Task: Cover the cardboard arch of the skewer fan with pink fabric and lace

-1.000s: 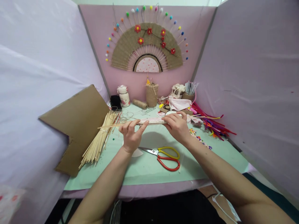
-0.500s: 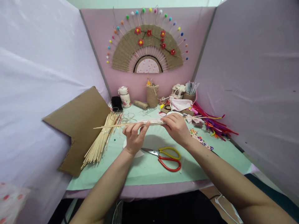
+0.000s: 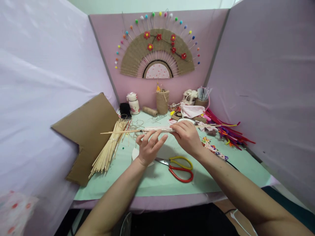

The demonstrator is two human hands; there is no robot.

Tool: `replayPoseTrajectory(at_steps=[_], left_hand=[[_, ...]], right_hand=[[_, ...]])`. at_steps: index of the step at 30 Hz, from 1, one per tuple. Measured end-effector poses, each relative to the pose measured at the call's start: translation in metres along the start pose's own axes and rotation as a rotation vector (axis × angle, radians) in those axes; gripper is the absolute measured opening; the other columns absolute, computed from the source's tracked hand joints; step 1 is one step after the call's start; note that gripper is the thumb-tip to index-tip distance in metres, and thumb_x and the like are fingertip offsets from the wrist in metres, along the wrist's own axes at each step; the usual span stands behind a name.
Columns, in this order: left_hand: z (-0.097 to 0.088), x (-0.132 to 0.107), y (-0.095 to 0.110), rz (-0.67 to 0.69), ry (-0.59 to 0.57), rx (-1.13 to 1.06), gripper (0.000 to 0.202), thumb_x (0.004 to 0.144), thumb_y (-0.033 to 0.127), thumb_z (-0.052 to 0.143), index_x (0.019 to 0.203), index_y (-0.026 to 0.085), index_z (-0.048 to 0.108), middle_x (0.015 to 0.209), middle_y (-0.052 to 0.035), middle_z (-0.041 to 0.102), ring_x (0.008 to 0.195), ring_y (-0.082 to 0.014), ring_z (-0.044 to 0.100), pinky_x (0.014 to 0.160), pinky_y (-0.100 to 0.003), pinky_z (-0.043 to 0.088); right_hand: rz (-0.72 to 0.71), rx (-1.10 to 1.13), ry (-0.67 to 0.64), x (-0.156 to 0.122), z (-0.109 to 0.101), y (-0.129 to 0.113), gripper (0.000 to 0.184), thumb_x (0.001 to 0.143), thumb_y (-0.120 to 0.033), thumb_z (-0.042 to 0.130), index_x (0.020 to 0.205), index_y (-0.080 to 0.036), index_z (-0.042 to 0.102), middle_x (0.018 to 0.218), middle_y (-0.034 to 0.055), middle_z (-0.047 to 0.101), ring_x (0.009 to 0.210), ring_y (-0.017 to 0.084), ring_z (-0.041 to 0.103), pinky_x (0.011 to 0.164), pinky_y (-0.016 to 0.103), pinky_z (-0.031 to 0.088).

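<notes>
I hold a flat bundle of thin wooden sticks (image 3: 118,132) edge-on above the green table (image 3: 152,180); a pink dotted card piece (image 3: 159,129) is fixed along its middle. My right hand (image 3: 188,137) is closed on the card's right end, thumb underneath. My left hand (image 3: 149,148) is under the card's left part, with its fingers extended up against the card. Stick ends jut out to the left and right of both hands.
Red and yellow scissors (image 3: 178,165) lie just below my hands. A heap of bamboo sticks (image 3: 108,149) and a cardboard sheet (image 3: 86,127) sit to the left. Pipe cleaners (image 3: 228,132), jars, twine and a white scrap crowd the back. A finished fan (image 3: 157,52) hangs on the wall.
My left hand has shifted rightward along the bundle and spread its fingers wider. The bundle has tipped flatter, edge-on to me. The right hand keeps its grip.
</notes>
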State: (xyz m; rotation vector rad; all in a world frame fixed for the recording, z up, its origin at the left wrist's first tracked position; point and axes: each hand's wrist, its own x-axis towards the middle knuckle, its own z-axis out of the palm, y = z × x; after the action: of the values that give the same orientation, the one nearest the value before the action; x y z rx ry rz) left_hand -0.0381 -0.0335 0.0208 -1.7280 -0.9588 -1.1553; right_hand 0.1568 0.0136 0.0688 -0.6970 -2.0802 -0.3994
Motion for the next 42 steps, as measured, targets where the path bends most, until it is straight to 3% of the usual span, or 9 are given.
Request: replayPoseTrajectory(at_steps=[9, 15, 21, 25, 28, 32, 36, 39, 42], left_hand=[[0.000, 0.004, 0.010, 0.071, -0.020, -0.086, 0.053, 0.084, -0.002, 0.056, 0.122, 0.034, 0.056, 0.122, -0.0017, 0.070, 0.120, -0.0134, 0.061, 0.111, -0.036, 0.021], [-0.008, 0.010, 0.016, 0.278, -0.031, -0.177, 0.036, 0.088, 0.012, 0.058, 0.114, 0.037, 0.059, 0.113, 0.0037, 0.073, 0.118, -0.0121, 0.062, 0.106, -0.036, 0.029], [-0.024, 0.012, -0.019, -0.055, 0.084, -0.086, 0.010, 0.092, 0.019, 0.058, 0.094, 0.026, 0.064, 0.080, -0.0002, 0.073, 0.082, -0.0131, 0.068, 0.081, -0.033, 0.041], [-0.033, 0.018, -0.042, -0.214, 0.132, -0.140, 0.015, 0.095, 0.022, 0.053, 0.085, 0.022, 0.064, 0.076, -0.0018, 0.072, 0.072, -0.0141, 0.065, 0.075, -0.032, 0.043], [-0.038, 0.026, -0.040, -0.226, 0.050, -0.152, 0.026, 0.098, 0.030, 0.046, 0.084, 0.020, 0.066, 0.073, -0.0025, 0.071, 0.071, -0.0154, 0.064, 0.078, -0.034, 0.041], [-0.036, 0.041, -0.021, -0.197, -0.025, 0.007, 0.029, 0.088, 0.035, 0.064, 0.113, 0.020, 0.064, 0.105, -0.0108, 0.071, 0.101, -0.0240, 0.062, 0.091, -0.039, 0.038], [-0.026, 0.058, -0.002, -0.145, -0.292, 0.015, 0.054, 0.086, 0.034, 0.067, 0.134, 0.020, 0.048, 0.123, -0.0125, 0.066, 0.116, -0.0258, 0.058, 0.098, -0.040, 0.031], [-0.017, 0.068, 0.004, -0.151, -0.467, -0.009, 0.062, 0.086, 0.024, 0.067, 0.141, 0.018, 0.039, 0.110, -0.0086, 0.071, 0.105, -0.0222, 0.063, 0.094, -0.038, 0.031], [-0.010, 0.072, 0.004, -0.143, -0.553, -0.030, 0.059, 0.087, 0.018, 0.063, 0.141, 0.020, 0.038, 0.094, -0.0024, 0.074, 0.087, -0.0180, 0.066, 0.087, -0.035, 0.033]], right_hand=[[-0.040, -0.009, 0.023, 0.002, 0.001, -0.007, 0.010, 0.091, -0.018, 0.057, 0.096, -0.020, 0.066, 0.090, 0.0060, 0.073, 0.088, 0.021, 0.059, 0.084, 0.035, 0.043], [-0.021, -0.018, 0.024, -0.003, 0.003, 0.000, 0.012, 0.092, -0.020, 0.056, 0.097, -0.018, 0.066, 0.091, 0.0069, 0.072, 0.089, 0.022, 0.058, 0.084, 0.035, 0.043], [-0.022, -0.022, 0.048, -0.015, 0.005, 0.010, 0.011, 0.090, -0.019, 0.059, 0.099, -0.018, 0.066, 0.092, 0.0075, 0.072, 0.089, 0.022, 0.058, 0.083, 0.036, 0.044], [-0.034, -0.021, 0.050, -0.021, 0.004, 0.011, 0.011, 0.091, -0.018, 0.058, 0.099, -0.018, 0.066, 0.092, 0.0074, 0.073, 0.089, 0.022, 0.059, 0.083, 0.036, 0.043], [-0.013, -0.028, 0.026, -0.019, 0.003, 0.012, 0.012, 0.092, -0.020, 0.056, 0.099, -0.020, 0.066, 0.092, 0.0067, 0.074, 0.089, 0.021, 0.059, 0.083, 0.035, 0.043], [0.012, -0.052, -0.003, -0.009, -0.001, 0.012, 0.012, 0.092, -0.022, 0.057, 0.099, -0.019, 0.066, 0.096, 0.0071, 0.074, 0.091, 0.022, 0.060, 0.085, 0.037, 0.043], [0.014, -0.064, -0.048, -0.001, -0.006, 0.009, 0.012, 0.092, -0.023, 0.057, 0.100, -0.019, 0.066, 0.098, 0.0080, 0.074, 0.093, 0.024, 0.061, 0.086, 0.038, 0.043], [0.037, -0.055, -0.087, 0.001, -0.009, 0.004, 0.015, 0.092, -0.024, 0.056, 0.103, -0.019, 0.065, 0.099, 0.0086, 0.074, 0.094, 0.025, 0.062, 0.086, 0.038, 0.043], [0.085, -0.037, -0.155, 0.001, -0.015, 0.002, 0.020, 0.091, -0.024, 0.058, 0.109, -0.018, 0.064, 0.102, 0.0101, 0.073, 0.096, 0.026, 0.062, 0.087, 0.040, 0.043]])
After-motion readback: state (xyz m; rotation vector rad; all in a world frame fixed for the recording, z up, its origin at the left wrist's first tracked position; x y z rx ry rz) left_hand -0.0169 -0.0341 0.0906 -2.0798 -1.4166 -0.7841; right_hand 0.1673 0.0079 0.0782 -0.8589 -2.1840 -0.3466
